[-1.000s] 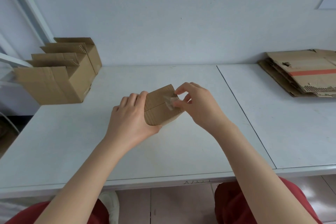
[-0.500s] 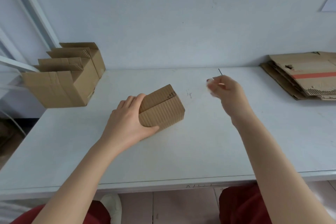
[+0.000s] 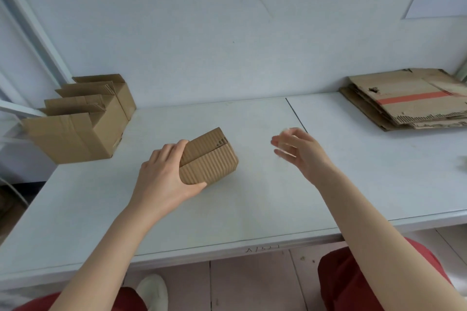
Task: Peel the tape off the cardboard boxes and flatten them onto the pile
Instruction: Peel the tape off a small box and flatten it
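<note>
A: While the left hand [image 3: 164,174] grips the small cardboard box [image 3: 209,156] in the middle of the table [image 3: 252,209], where is the right hand?

B: The right hand [image 3: 298,149] hovers apart from the box, with its fingers loosely curled and blurred. Whether it pinches any tape cannot be told.

A: Which step is this?

B: Probably the end of peeling, since the top seam looks bare. Next, the flaps likely need opening and the box pressing flat, then carrying to the flattened pile [image 3: 409,103] at the far right.
</note>
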